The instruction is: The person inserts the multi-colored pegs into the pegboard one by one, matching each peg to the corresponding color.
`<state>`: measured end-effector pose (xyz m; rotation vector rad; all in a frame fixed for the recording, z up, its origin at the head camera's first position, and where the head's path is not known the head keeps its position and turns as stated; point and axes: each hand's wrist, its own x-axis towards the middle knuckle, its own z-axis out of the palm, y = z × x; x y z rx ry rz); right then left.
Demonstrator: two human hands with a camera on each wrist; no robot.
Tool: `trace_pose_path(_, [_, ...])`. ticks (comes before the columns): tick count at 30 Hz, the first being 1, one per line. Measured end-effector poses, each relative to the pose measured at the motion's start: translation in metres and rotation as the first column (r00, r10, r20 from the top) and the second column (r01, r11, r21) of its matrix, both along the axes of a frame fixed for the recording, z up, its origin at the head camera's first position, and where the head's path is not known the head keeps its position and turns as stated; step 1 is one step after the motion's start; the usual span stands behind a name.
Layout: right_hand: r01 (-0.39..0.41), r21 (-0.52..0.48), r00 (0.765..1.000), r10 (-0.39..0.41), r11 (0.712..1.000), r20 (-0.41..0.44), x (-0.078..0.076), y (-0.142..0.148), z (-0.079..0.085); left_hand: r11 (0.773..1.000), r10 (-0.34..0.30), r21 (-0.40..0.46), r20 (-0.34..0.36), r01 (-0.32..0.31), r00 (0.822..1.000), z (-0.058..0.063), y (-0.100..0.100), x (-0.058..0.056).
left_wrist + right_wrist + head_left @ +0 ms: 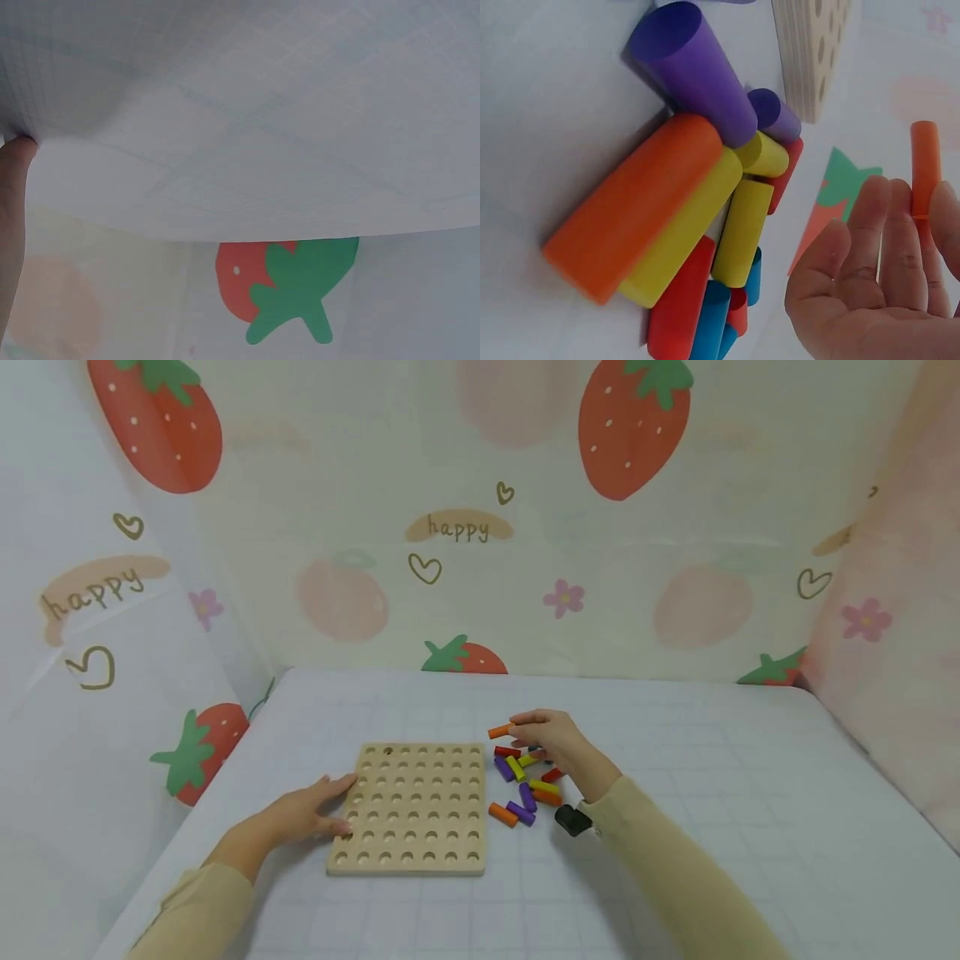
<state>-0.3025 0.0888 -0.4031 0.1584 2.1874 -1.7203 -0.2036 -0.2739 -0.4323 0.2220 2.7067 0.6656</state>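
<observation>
A square wooden pegboard (420, 806) with rows of round holes lies flat on the table. Along its left edge my left hand (303, 812) rests, thumb and fingers spread and touching the wood. To the right of the board, my right hand (551, 739) pinches an orange peg (500, 731) between thumb and fingertips, above a loose heap of pegs. In the right wrist view the held orange peg (925, 161) points upward from the fingertips. Beneath, the heap has a purple peg (694, 71), a yellow peg (744, 232) and a red peg (679, 304).
Nearest the front of the heap lie an orange peg (503, 814) and a purple peg (521, 813). A black device (573, 820) sits at the right wrist. The white table (712, 827) meets a strawberry-printed backdrop (637, 552) at the back and sides.
</observation>
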Motion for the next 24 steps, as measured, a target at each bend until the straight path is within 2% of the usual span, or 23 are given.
trace_pose_path(5, [0.005,0.053,1.0,-0.005,0.999,0.0,-0.001,-0.008,0.002,1.0,0.009,-0.001,0.004,-0.009,1.0,0.001,0.0,-0.002])
trace_pose_path(15, [-0.012,0.031,1.0,0.012,0.999,0.003,-0.005,-0.027,0.009,1.0,0.026,0.0,0.014,-0.026,1.0,0.001,0.0,-0.004])
trace_pose_path(24, [-0.023,0.029,1.0,0.023,0.999,-0.015,-0.004,-0.041,0.007,1.0,0.021,0.017,0.023,-0.021,1.0,-0.002,0.0,-0.005])
